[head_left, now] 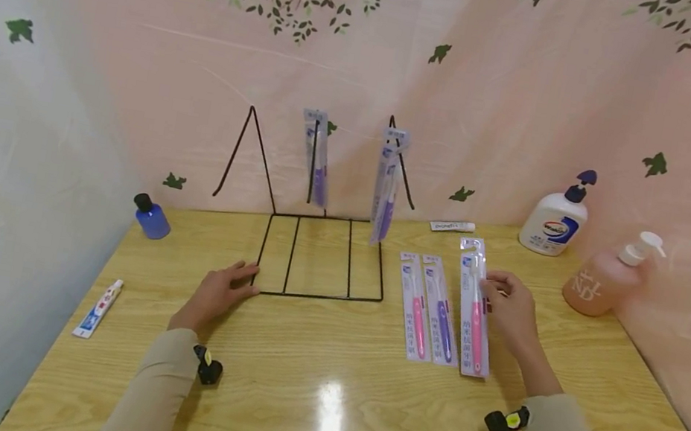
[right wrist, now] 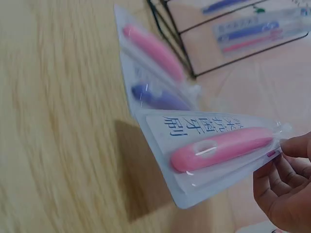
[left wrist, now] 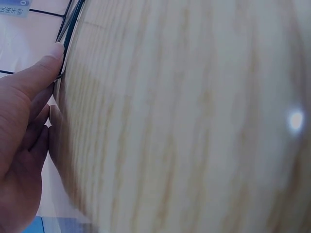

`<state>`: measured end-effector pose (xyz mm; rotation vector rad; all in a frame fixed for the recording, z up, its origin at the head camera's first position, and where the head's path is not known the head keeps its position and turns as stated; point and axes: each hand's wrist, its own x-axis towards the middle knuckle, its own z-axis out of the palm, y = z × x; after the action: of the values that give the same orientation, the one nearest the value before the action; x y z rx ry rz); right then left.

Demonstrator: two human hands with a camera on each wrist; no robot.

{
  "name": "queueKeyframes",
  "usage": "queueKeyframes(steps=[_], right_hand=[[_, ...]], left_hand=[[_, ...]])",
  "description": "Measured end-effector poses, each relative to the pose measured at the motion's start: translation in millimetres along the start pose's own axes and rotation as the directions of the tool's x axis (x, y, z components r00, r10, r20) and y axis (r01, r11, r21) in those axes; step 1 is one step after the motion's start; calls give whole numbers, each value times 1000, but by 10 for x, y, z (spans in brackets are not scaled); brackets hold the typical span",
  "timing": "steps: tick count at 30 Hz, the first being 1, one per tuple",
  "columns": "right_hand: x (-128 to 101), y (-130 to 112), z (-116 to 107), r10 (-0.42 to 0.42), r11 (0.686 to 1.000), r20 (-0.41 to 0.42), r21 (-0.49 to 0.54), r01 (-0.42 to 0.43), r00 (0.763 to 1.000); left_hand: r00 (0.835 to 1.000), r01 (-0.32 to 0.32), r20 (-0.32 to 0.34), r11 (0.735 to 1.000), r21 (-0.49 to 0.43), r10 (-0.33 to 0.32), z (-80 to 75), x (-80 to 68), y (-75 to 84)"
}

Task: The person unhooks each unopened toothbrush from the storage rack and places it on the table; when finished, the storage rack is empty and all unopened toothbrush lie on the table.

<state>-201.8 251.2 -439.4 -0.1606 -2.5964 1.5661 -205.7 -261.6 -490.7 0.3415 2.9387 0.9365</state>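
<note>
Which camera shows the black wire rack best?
The head view, because nearly the whole black wire rack fits in clearly. The left wrist view catches only a bit of it by the left hand; the right wrist view shows just part, beyond the toothbrush packs.

I sit or stand before a light wood-grained table (head_left: 260,413), its top shiny enough to throw back a bright streak near me. A black wire rack (head_left: 349,260) stands on it toward the back, its base flat on the wood. Just to my right of it, a pink toothbrush pack (head_left: 415,309) and a purple toothbrush pack (head_left: 440,313) lie side by side. Behind them I see a small white tube (head_left: 452,226); farther right, a white pump bottle (head_left: 555,222) and a pink pump bottle (head_left: 602,282). On my left are a blue bottle (head_left: 152,221) and a toothpaste tube (head_left: 98,310).
</note>
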Motion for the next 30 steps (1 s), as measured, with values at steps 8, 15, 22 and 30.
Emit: queueKeyframes(steps=[8,15,22,30], right_hand=[[256,248,37,95,989,104,-125,-82,990],[430,413,141,115,966,111,-245,-85,987],[418,377,111,117,951,135,-302,-72,984],[240,197,34,48,936,137,-351,3,989]], left_hand=[[1000,11,10,1000,-6,-11,-4,5,1],[998,38,41,999,-14,-38,-9,5,11],[999,39,30,999,-14,-39,-21,-2,30],[999,34,34,999,-23,-33,-12,3,11]])
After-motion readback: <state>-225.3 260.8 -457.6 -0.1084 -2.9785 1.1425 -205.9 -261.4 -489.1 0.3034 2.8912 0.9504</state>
